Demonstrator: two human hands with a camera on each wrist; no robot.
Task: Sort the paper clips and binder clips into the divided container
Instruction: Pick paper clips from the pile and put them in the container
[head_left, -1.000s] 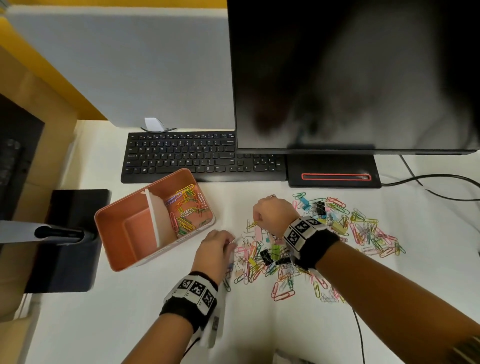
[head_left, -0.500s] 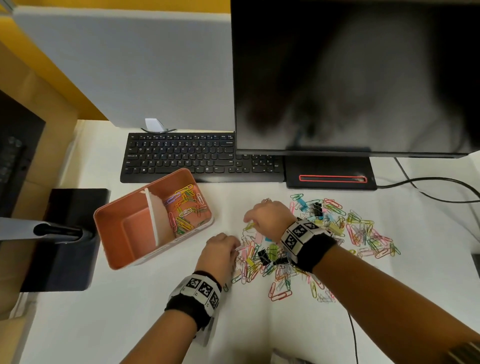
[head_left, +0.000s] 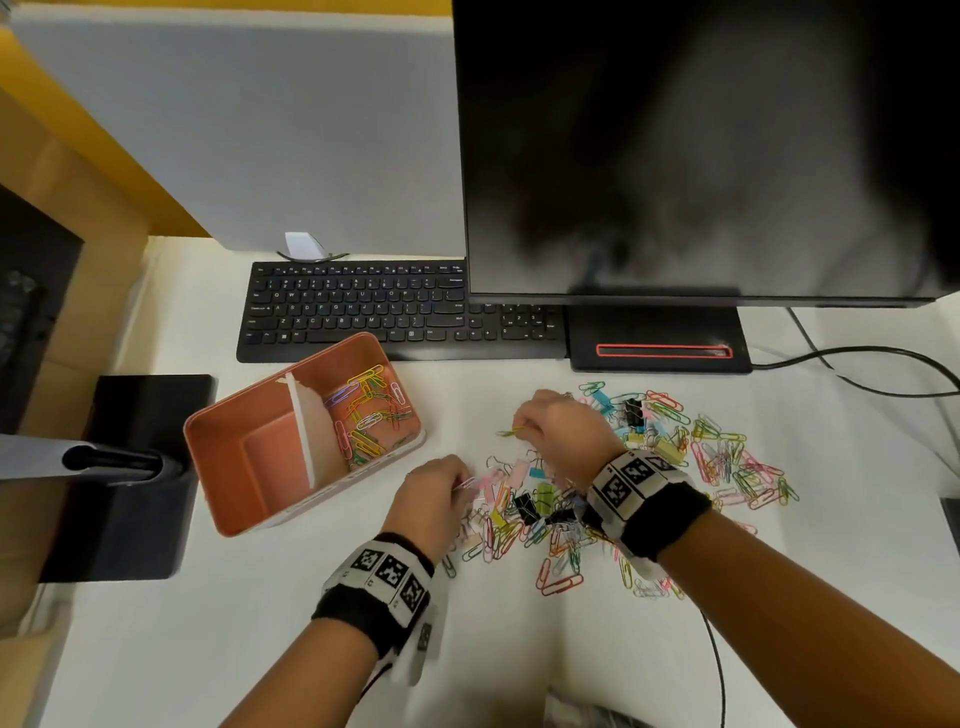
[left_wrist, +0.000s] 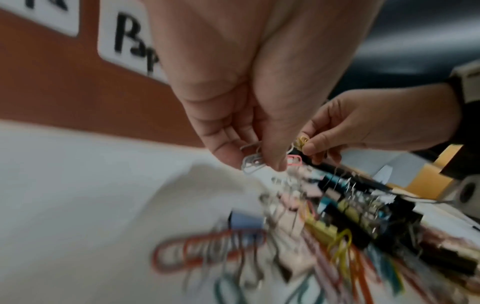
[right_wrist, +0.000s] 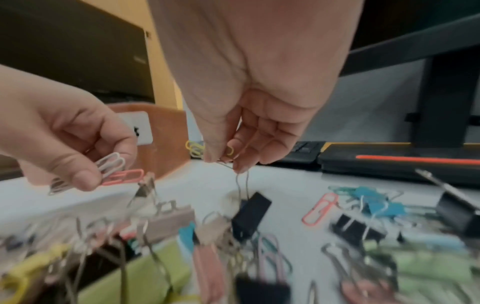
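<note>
An orange divided container (head_left: 228, 457) stands left of the pile. Its right compartment holds several paper clips (head_left: 371, 415); its left compartment shows only bare floor. A mixed pile of paper clips and binder clips (head_left: 675, 467) lies on the white desk. My left hand (head_left: 441, 493) pinches white paper clips (right_wrist: 111, 164) and a pink one (right_wrist: 124, 176) at the pile's left edge. Just above the pile, my right hand (head_left: 556, 431) pinches yellow paper clips (right_wrist: 194, 149). A black binder clip (right_wrist: 250, 209) hangs by its wire handle from those fingertips (right_wrist: 240, 168).
A black keyboard (head_left: 363, 312) and a monitor base (head_left: 660, 343) lie behind the container and pile, under a large dark screen. A black stand plate (head_left: 135, 467) sits left of the container. Cables (head_left: 857, 364) run at the right, and another (head_left: 717, 665) trails near the front edge.
Both hands stay at the left edge of the pile. The left hand has edged a little toward the pile, still pinching its clips. The right hand keeps the yellow clips.
</note>
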